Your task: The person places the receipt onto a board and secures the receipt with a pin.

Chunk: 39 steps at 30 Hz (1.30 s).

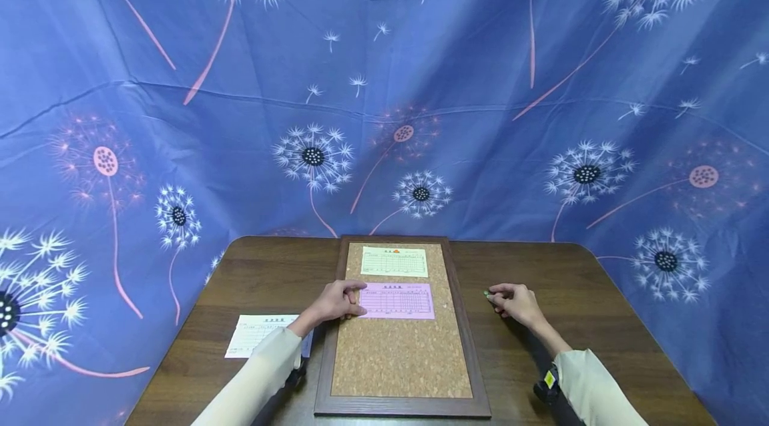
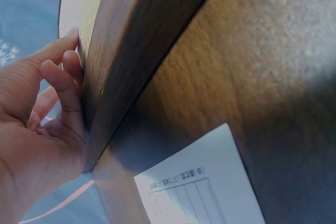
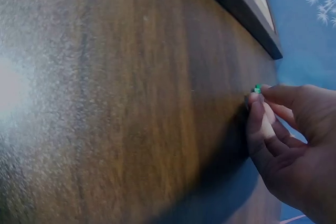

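A cork board (image 1: 398, 359) in a dark wooden frame lies on the table. On its cork, a pink printed slip (image 1: 399, 302) lies below a pale yellow slip (image 1: 411, 262), which has a small orange thing at its top edge. My left hand (image 1: 336, 301) reaches over the frame's left side, index finger and thumb pressing the pink slip's left corners. Beside the board's right side, my right hand (image 1: 518, 302) pinches a small green push pin (image 3: 257, 89) between thumb and fingers, just above the table. The fingertips hide part of the pin.
A white printed slip (image 1: 249, 336) lies on the brown wooden table (image 1: 270, 266) left of the board, partly covered by the left forearm. Behind the table hangs a blue cloth (image 1: 480, 179) with dandelion prints.
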{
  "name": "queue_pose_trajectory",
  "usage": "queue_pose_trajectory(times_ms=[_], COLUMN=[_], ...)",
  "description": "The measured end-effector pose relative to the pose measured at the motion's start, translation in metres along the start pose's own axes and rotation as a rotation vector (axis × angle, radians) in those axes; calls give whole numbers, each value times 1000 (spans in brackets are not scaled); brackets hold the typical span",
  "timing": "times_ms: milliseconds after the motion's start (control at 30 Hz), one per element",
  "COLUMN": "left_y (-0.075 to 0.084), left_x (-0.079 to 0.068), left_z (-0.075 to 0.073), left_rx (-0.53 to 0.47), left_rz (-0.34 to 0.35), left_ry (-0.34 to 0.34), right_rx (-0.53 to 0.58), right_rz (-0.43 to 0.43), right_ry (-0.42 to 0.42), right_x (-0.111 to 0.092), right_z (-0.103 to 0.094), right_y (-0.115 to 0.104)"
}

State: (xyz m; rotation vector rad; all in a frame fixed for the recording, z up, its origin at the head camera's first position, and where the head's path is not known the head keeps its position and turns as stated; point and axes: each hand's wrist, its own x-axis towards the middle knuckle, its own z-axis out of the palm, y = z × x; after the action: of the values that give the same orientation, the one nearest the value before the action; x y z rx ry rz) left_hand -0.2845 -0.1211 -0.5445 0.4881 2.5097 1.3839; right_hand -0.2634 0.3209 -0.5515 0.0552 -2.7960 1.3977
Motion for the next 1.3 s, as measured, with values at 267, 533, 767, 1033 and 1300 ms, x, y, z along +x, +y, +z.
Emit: queue_pose_trajectory(times_ms=[267,533,767,1033,1300], left_y=[2,2,2,3,3], left_x=[-1,-1,-2,-2,-2], left_z=[1,2,1,1,1], left_rx=[-23,-24,-39,-56,-50], left_rz=[-10,-33,-27,-23,-36], left_ry=[3,3,-3,-2,-6], right_rx=[-71,-17,40,40,-26], right_rz=[-9,46,87,113,60], right_ry=[63,95,91,25,23], right_x=[4,6,6,2,0], right_z=[6,9,7,3,2], right_y=[3,6,7,8,12])
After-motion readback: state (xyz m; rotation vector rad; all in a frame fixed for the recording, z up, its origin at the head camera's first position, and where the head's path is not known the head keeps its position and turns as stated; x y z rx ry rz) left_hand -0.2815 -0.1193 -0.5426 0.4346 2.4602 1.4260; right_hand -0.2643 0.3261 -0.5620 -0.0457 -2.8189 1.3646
